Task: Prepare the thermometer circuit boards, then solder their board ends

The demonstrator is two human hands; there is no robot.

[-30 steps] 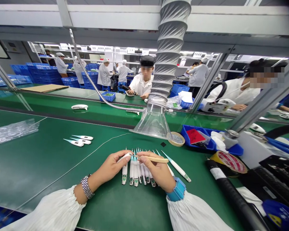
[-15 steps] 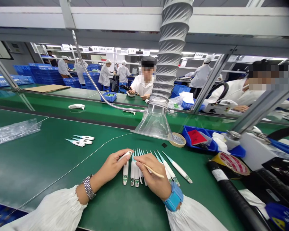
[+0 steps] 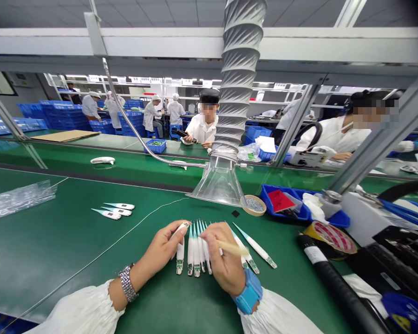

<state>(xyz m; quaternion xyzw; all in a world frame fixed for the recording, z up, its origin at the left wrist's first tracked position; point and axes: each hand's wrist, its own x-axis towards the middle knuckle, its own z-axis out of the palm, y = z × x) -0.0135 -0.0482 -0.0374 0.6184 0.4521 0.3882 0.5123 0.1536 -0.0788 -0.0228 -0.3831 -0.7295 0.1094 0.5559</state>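
Note:
Several white thermometers with teal tips (image 3: pixel 196 248) lie side by side on the green bench (image 3: pixel 55 250) in front of me. My left hand (image 3: pixel 162 250) pinches the top of the leftmost one (image 3: pixel 180 253) with its fingers closed. My right hand (image 3: pixel 223 260) is closed round a thin tan stick (image 3: pixel 231 248), its fingertips resting over the row. Two more thermometers (image 3: pixel 256 248) lie slanted to the right of my right hand.
Three finished thermometers (image 3: pixel 114 209) lie at the left. A clear extraction funnel (image 3: pixel 220 183) hangs over the bench. A small bowl of screws (image 3: pixel 254 204), blue trays (image 3: pixel 289 202), a tape roll (image 3: pixel 330 232) and a black tube (image 3: pixel 334 287) sit right. People work across the line.
My right hand has turned so the stick points further right, and it has slid slightly over the row. The view has tilted a little upward.

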